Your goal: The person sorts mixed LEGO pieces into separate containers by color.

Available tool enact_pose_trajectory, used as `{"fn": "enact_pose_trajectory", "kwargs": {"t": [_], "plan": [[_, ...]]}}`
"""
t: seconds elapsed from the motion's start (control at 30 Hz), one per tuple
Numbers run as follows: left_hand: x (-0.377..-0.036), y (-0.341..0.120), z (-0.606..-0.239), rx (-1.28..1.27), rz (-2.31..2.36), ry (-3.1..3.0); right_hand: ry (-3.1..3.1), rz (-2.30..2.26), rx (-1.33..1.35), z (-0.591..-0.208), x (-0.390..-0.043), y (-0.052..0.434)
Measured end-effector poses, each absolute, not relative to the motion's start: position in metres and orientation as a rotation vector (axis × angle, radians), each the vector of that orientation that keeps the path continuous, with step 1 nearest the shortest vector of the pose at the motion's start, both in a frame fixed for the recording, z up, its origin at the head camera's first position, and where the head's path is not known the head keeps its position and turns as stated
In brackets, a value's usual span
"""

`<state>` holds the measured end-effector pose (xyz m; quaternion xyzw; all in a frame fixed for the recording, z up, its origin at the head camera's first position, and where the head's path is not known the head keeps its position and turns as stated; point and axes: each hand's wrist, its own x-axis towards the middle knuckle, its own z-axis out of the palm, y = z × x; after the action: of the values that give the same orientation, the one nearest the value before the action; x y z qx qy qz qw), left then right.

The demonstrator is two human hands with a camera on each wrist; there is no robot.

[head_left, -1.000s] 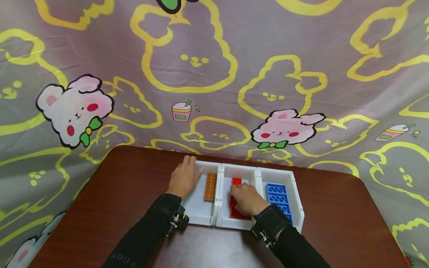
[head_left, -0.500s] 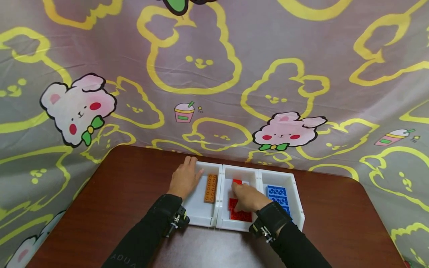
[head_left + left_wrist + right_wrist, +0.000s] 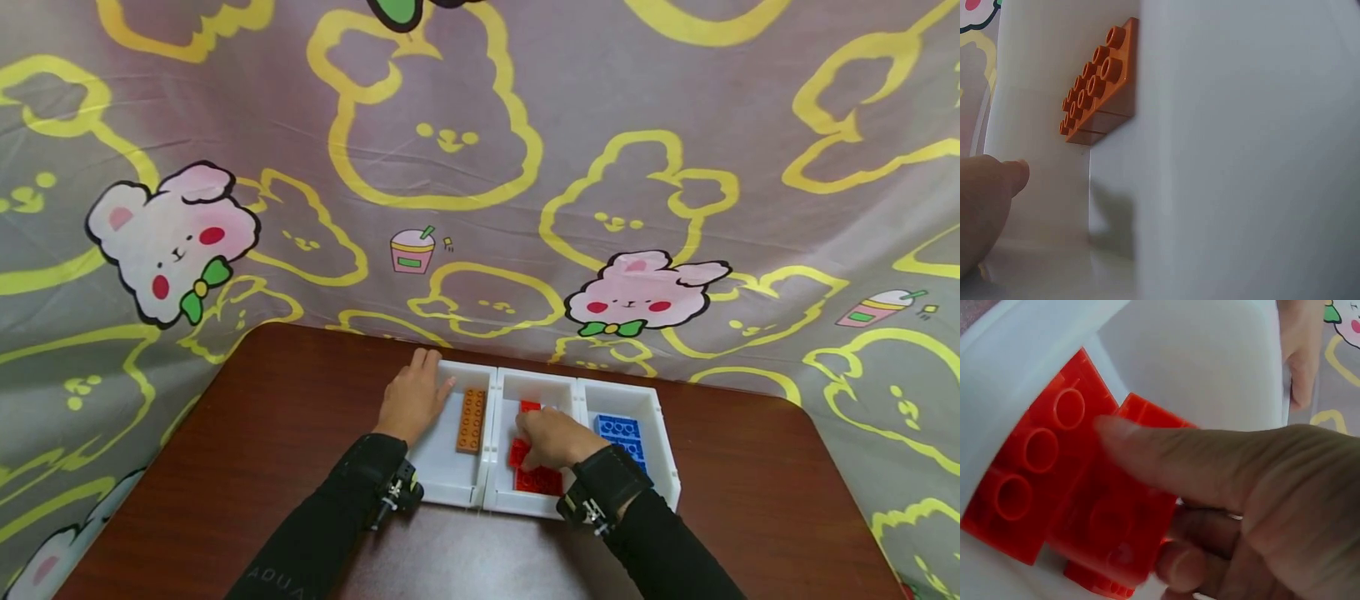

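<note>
I read "AQUA" on the left sleeve (image 3: pixel 281 573). My right hand (image 3: pixel 557 439) pinches a red brick (image 3: pixel 1116 519) in the middle white tray (image 3: pixel 525 503), covering more blue bricks (image 3: pixel 621 427) than a second ago. My left hand (image 3: pixel 408 400), thumb apart, rests at the left tray (image 3: pixel 441 471).

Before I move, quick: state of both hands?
Left hand: open, resting at the edge of the left tray.
Right hand: closed, holding a red brick between thumb and fingers.

A brown table (image 3: pixel 225 467) bears three white trays (image 3: pixel 517 504), apparently joined side by side.
</note>
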<state>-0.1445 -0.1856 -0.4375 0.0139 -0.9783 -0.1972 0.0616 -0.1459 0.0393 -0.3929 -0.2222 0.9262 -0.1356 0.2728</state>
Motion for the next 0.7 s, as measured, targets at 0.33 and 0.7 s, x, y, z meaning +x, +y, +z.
{"fn": "enact_pose_trajectory", "kwargs": {"t": [0.33, 0.7], "plan": [[-0.144, -0.185, -0.440, 0.046, -0.618, -2.936, 2.750, -0.325, -1.090, -0.419, -0.136, 0.044], [-0.143, -0.185, -0.436, 0.028, -0.630, -2.916, 2.613, -0.512, -0.950, -0.416, -0.129, 0.046]]}}
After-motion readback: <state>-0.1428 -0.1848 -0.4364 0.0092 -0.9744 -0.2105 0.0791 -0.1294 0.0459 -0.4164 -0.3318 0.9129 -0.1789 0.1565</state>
